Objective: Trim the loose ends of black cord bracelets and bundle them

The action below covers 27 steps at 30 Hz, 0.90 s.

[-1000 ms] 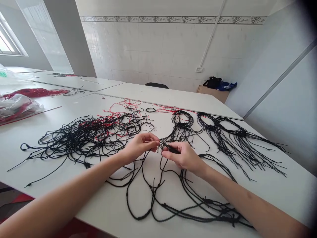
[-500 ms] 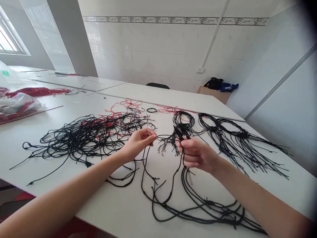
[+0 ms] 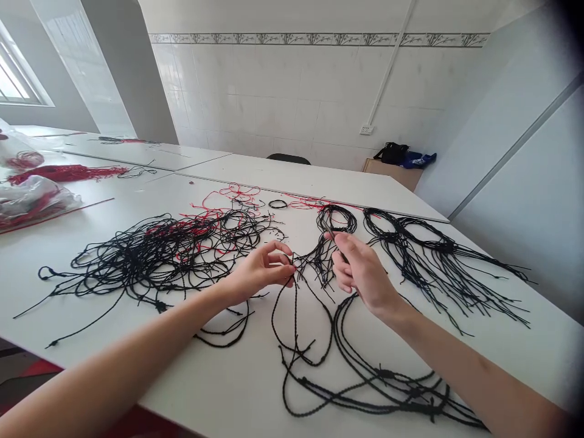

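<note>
Head view: left fingers pinch cord; right fingers grip one tool; three looped bundles.

Pale tiled wall, patterned border; bright barred window left; dark chair back behind white tables.

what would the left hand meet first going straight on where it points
Likely the black cord ends ahead of the left hand, though its height above the table is hard to judge.
</note>
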Each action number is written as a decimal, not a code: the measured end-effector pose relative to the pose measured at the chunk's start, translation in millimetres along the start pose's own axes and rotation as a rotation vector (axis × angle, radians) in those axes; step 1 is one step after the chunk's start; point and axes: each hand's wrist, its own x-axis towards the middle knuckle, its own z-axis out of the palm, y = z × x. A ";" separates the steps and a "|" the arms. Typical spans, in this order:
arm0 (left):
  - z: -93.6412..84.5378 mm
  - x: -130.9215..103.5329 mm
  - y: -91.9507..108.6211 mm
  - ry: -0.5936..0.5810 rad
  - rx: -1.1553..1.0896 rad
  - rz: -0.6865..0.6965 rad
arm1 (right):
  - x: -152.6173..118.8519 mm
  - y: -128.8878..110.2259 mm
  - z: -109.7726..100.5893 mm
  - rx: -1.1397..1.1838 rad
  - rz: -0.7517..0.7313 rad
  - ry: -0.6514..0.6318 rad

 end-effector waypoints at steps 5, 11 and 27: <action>-1.7 1.7 0.6 0.083 -0.019 0.084 | -9.9 8.9 8.8 -0.069 0.023 -0.160; -6.7 2.9 -1.0 0.140 0.065 0.105 | -5.8 25.0 12.4 -0.140 0.151 -0.241; -2.6 0.9 0.5 0.144 0.179 0.029 | 0.2 26.1 7.8 -0.095 0.257 -0.321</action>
